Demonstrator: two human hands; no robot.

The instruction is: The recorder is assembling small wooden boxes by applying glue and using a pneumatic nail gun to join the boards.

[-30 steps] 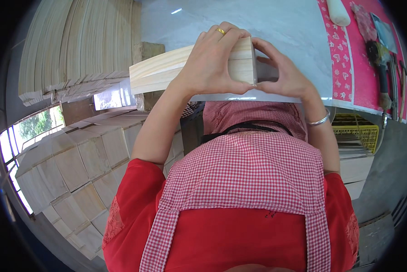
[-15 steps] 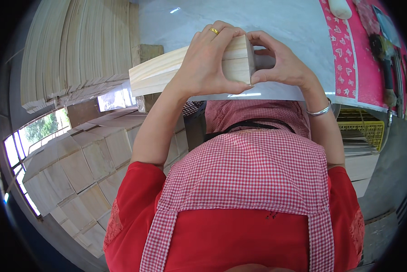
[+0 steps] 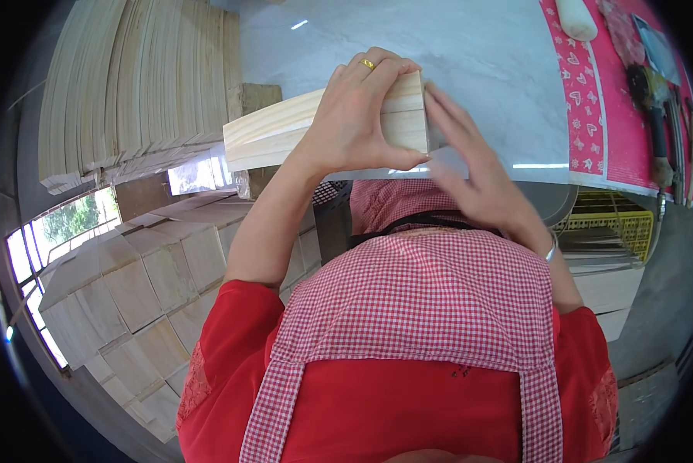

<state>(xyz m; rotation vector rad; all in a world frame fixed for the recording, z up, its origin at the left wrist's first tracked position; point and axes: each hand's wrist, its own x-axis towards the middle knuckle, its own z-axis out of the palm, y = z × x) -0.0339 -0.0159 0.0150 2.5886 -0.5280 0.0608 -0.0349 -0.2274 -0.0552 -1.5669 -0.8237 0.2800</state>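
My left hand (image 3: 359, 112), with a gold ring, is closed over a long pale wooden block (image 3: 278, 127) at the table's near edge. Its fingers lie along the far side and its thumb along the near side, close to the right end. Seams run lengthwise along the block, so it may be several pieces together; I cannot tell. Just right of that end is my right hand (image 3: 481, 174), slightly blurred, fingers stretched and thumb apart. Nothing shows in it. Whether its fingertips touch the block's end is unclear.
Thin wooden boards (image 3: 134, 85) stand in a tall stack at the far left, beside a small wood block (image 3: 257, 98). Wooden blocks (image 3: 142, 285) are piled below left. Tools (image 3: 659, 123) lie on a pink cloth (image 3: 632, 116) at right, above a yellow crate (image 3: 613, 220).
My right hand has come off the block's right end and moved down toward me, its fingers straightening. My left hand keeps its grip; hand and block sit slightly lower in view.
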